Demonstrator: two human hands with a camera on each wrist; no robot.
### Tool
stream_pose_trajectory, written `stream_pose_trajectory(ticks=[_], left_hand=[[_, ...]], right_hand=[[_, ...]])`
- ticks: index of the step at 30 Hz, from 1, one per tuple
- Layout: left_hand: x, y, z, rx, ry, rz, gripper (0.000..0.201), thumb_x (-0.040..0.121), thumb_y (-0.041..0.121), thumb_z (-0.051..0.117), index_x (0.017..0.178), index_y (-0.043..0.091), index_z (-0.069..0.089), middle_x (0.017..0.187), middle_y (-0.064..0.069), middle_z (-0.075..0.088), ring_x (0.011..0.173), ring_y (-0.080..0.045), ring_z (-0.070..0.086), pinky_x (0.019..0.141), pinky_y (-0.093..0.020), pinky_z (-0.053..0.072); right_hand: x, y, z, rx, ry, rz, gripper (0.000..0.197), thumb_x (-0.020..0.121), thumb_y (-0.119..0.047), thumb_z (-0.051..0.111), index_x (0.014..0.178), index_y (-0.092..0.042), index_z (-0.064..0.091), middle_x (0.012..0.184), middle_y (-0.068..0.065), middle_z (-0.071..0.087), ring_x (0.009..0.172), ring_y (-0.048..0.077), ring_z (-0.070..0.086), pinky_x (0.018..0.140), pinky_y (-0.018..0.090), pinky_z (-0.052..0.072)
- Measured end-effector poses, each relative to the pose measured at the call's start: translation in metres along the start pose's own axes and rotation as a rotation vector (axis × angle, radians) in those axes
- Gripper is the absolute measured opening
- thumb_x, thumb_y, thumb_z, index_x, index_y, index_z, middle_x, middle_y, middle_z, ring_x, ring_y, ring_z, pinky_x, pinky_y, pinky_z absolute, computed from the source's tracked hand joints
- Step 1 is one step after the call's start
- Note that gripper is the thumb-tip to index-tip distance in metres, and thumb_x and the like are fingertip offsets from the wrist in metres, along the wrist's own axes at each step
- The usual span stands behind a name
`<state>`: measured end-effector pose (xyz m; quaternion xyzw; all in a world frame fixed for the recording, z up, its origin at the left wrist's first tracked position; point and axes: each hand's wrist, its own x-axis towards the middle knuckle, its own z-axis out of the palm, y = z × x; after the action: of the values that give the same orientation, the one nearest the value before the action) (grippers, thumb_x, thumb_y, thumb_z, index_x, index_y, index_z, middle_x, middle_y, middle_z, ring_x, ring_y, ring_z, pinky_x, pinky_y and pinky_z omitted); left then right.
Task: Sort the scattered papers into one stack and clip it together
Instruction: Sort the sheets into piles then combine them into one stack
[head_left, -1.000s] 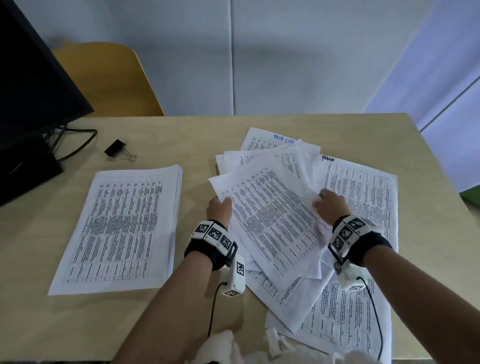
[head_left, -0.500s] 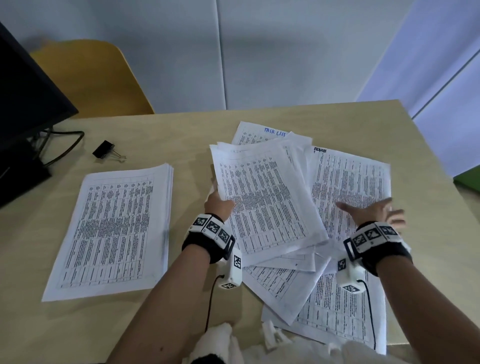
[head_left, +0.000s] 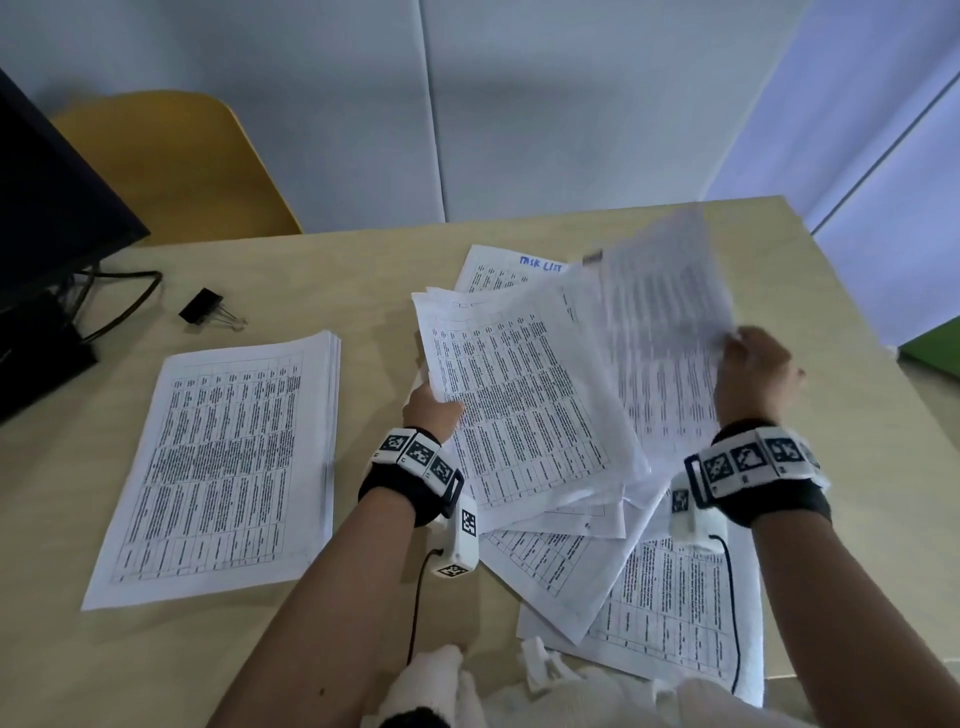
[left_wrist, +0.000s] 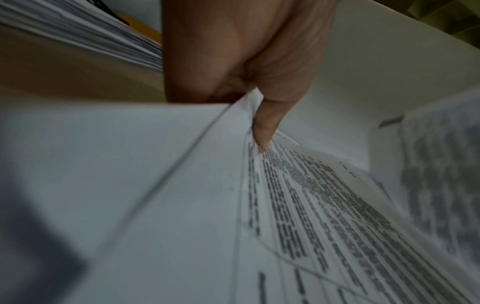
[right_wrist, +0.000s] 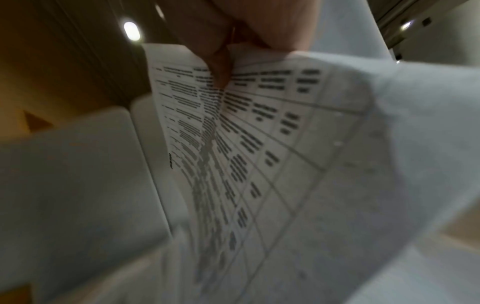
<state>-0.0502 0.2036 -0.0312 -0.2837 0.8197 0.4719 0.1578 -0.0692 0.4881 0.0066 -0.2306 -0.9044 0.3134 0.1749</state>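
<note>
A neat stack of printed papers lies on the left of the table. At centre right, loose printed sheets overlap in a scattered pile. My left hand pinches the left edge of a small bundle of sheets, thumb on top. My right hand is raised above the pile and pinches the right edge of one blurred sheet, which is lifted off the table. A black binder clip sits at the back left.
A dark monitor with its cable stands at the far left. A yellow chair is behind the table. White cloth lies at the near edge. The table's right edge is close to the scattered pile.
My right hand went from lying flat on the right-hand sheet to pinching it and lifting it up. My left hand keeps hold of its bundle, which has shifted slightly.
</note>
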Motion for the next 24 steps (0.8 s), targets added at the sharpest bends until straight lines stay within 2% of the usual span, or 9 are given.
stream_pose_trajectory(ticks=[2,5,8,11,14,16,18,21,24], left_hand=[[0.0,-0.001,-0.001,0.014,-0.01,0.004,0.039,0.09,0.009,0.053,0.128,0.011,0.052,0.128,-0.01,0.059,0.119,-0.028,0.054,0.098,-0.028,0.04],[-0.001,-0.001,-0.003,0.023,-0.032,0.001,0.036,0.09,0.008,0.053,0.126,0.011,0.053,0.127,-0.01,0.059,0.118,-0.027,0.055,0.095,-0.027,0.041],[0.0,-0.002,-0.005,0.024,-0.057,0.007,0.034,0.091,0.01,0.053,0.125,0.009,0.054,0.125,-0.011,0.06,0.115,-0.027,0.056,0.091,-0.025,0.04],[0.003,-0.001,-0.005,-0.013,-0.063,-0.006,0.034,0.095,0.018,0.045,0.125,0.004,0.054,0.114,-0.016,0.062,0.106,-0.029,0.057,0.089,-0.029,0.042],[0.007,-0.002,-0.006,-0.209,-0.112,-0.1,0.065,0.096,0.051,0.027,0.139,0.003,0.038,0.142,-0.018,0.044,0.13,-0.033,0.044,0.11,-0.04,0.035],[0.015,-0.012,-0.005,-0.39,-0.153,-0.174,0.096,0.074,0.083,0.025,0.147,0.02,0.026,0.153,-0.006,0.029,0.139,-0.026,0.032,0.115,-0.044,0.026],[0.01,-0.013,-0.007,-0.475,-0.219,-0.165,0.108,0.059,0.093,0.027,0.147,0.03,0.021,0.156,0.0,0.02,0.143,-0.019,0.023,0.118,-0.044,0.019],[-0.004,-0.002,-0.01,-0.306,-0.265,-0.043,0.079,0.086,0.065,0.039,0.148,0.019,0.021,0.155,-0.003,0.023,0.144,-0.022,0.021,0.119,-0.042,0.015],[0.003,-0.005,-0.006,-0.119,-0.27,0.041,0.058,0.091,0.017,0.057,0.143,0.01,0.032,0.145,-0.007,0.041,0.133,-0.024,0.04,0.11,-0.032,0.029]], right_hand=[[0.012,-0.028,-0.018,0.117,0.152,-0.079,0.024,0.086,-0.012,0.045,0.097,-0.002,0.064,0.081,0.022,0.061,0.078,0.028,0.055,0.065,0.031,0.026],[0.03,-0.065,-0.04,0.364,0.3,-0.145,0.023,0.083,-0.018,0.044,0.062,-0.023,0.048,0.054,-0.012,0.042,0.058,0.003,0.034,0.057,0.022,0.025],[0.042,-0.082,-0.038,0.599,0.319,-0.139,0.031,0.081,-0.021,0.047,0.053,-0.018,0.033,0.049,-0.009,0.033,0.048,-0.001,0.025,0.049,0.023,0.022],[0.028,-0.075,-0.007,0.466,-0.034,-0.118,0.024,0.085,-0.015,0.052,0.068,0.003,0.052,0.062,0.008,0.038,0.048,0.0,0.029,0.043,0.022,0.025],[0.004,-0.05,0.031,0.329,-0.403,-0.036,0.021,0.084,-0.013,0.056,0.071,0.004,0.056,0.063,0.008,0.046,0.054,0.008,0.044,0.05,0.022,0.035],[-0.01,-0.032,0.048,0.176,-0.548,0.062,0.027,0.084,-0.014,0.057,0.062,0.0,0.051,0.061,0.009,0.047,0.067,0.019,0.046,0.06,0.03,0.033],[-0.022,-0.022,0.056,0.022,-0.601,0.103,0.025,0.085,-0.014,0.055,0.062,-0.004,0.049,0.064,0.012,0.05,0.076,0.026,0.049,0.066,0.032,0.034],[-0.041,-0.024,0.059,-0.018,-0.61,0.146,0.036,0.086,-0.019,0.056,0.117,-0.002,0.049,0.116,0.022,0.052,0.112,0.035,0.047,0.095,0.04,0.038],[-0.047,-0.03,0.06,0.118,-0.632,0.26,0.061,0.085,-0.018,0.058,0.136,-0.001,0.028,0.138,0.019,0.036,0.126,0.032,0.038,0.104,0.038,0.033]])
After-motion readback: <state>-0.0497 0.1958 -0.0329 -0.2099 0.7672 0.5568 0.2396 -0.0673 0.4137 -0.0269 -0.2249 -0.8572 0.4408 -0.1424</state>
